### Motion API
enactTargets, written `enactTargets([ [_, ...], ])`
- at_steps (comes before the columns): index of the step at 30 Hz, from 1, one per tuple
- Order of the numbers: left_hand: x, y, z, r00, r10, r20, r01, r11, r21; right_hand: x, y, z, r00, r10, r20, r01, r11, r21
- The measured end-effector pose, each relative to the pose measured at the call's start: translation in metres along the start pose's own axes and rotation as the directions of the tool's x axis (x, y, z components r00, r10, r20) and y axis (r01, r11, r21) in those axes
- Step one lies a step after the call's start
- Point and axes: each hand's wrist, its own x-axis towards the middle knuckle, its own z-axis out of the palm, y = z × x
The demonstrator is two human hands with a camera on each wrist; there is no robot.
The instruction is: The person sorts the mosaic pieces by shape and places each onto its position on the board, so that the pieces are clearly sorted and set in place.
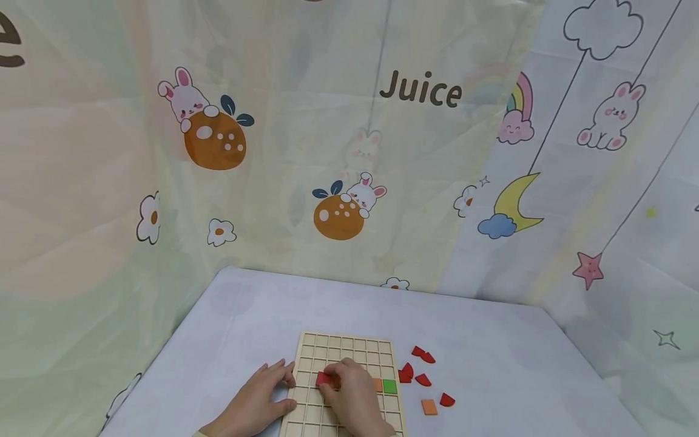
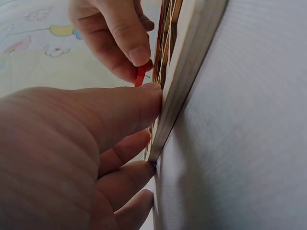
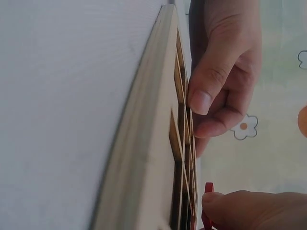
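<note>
A wooden grid board (image 1: pixel 306 414) with square cells lies on the table. My left hand (image 1: pixel 258 397) rests along its left edge, thumb and fingertips touching the rim, fingers slightly bent. Over the middle of the grid, my right hand (image 1: pixel 354 394) pinches a small flat red tile (image 1: pixel 322 379) between thumb and fingers. In the left wrist view the red tile (image 2: pixel 140 75) stands on edge, tilted against the board face. An orange tile (image 1: pixel 378 385) and a green tile (image 1: pixel 389 386) sit in cells right of the hand, which hides part of that row.
Several red quarter-round pieces (image 1: pixel 423 380) lie loose right of the board, some overlapping. A loose orange square (image 1: pixel 429 406) lies near another red piece (image 1: pixel 447 399). The pale table (image 1: pixel 491 340) is bordered by printed fabric walls (image 1: pixel 284 261) at the back and sides.
</note>
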Motion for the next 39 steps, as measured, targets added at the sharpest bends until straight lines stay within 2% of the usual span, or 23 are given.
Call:
enactTargets([
  [5, -0.0005, 0.0011, 0.0, 1.0, 0.0, -0.002, 0.0, 1.0, -0.004, 0.0017, -0.0025, 0.0043, 0.999, -0.029, -0.026, 0.029, 0.999, -0.022],
  [10, -0.0004, 0.0014, -0.0001, 1.0, 0.002, 0.004, -0.002, 1.0, -0.01, 0.0043, -0.0043, 0.0081, 0.999, -0.02, -0.035, 0.018, 0.999, -0.041],
  [17, 0.0008, 0.0012, 0.0009, 1.0, 0.002, -0.002, -0.002, 1.0, -0.001, 0.0069, -0.0073, 0.0085, 1.0, 0.014, -0.011, -0.014, 0.999, -0.048],
  [33, 0.0002, 0.001, 0.0006, 1.0, -0.005, 0.0, 0.005, 1.0, -0.002, 0.0066, -0.0077, 0.0077, 1.0, -0.014, 0.002, 0.014, 1.0, -0.016],
  [39, -0.0002, 0.0019, 0.0001, 1.0, -0.012, 0.004, 0.012, 1.0, -0.013, 0.0066, -0.0077, 0.008, 1.0, -0.001, 0.009, 0.001, 1.0, -0.009],
])
